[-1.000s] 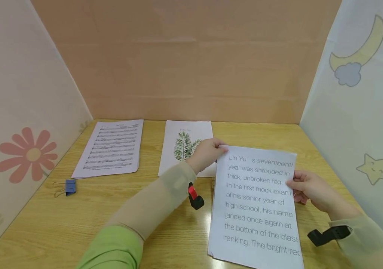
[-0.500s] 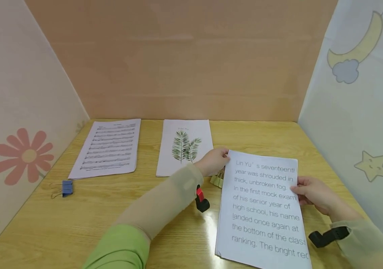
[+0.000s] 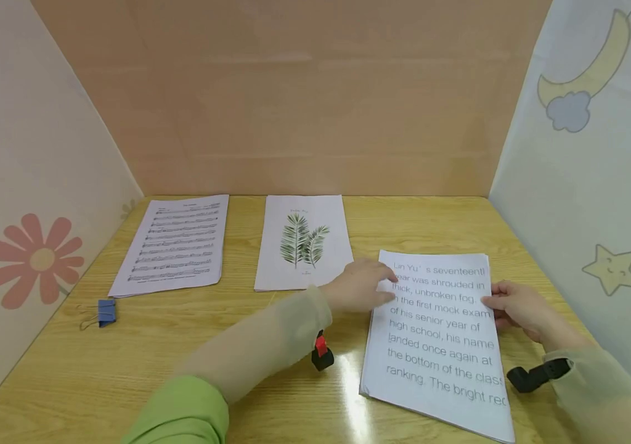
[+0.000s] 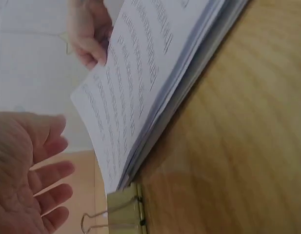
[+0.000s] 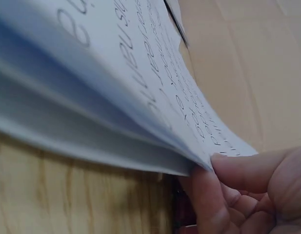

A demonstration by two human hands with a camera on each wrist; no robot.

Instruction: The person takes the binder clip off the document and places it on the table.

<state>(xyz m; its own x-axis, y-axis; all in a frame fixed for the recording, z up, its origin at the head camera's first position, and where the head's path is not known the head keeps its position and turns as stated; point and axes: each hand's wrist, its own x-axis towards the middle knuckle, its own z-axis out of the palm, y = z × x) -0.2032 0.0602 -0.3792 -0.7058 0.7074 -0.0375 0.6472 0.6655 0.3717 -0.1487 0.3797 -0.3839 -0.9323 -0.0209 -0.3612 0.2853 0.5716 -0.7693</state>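
Observation:
A stack of printed paper (image 3: 437, 345) with large text lies at the right of the table, its right edge raised a little. My right hand (image 3: 526, 311) pinches that edge between thumb and fingers, as the right wrist view also shows. By the stack's left edge is my left hand (image 3: 357, 287), fingers spread and apart from the paper in the left wrist view. A gold binder clip (image 4: 125, 209) stands at the stack's far left corner; in the head view the left hand hides it. Under the right hand a dark red object (image 5: 183, 209) is partly visible, its kind unclear.
A stack of sheet music (image 3: 174, 246) lies at the back left, with a blue binder clip (image 3: 107, 313) in front of it. Between the stacks is a leaf-print sheet (image 3: 304, 243). Walls (image 3: 293, 98) enclose the table's back and sides.
My left hand has let go of the stack's top left corner and spread its fingers. The stack has shifted right and come down slightly. My right hand keeps its pinch.

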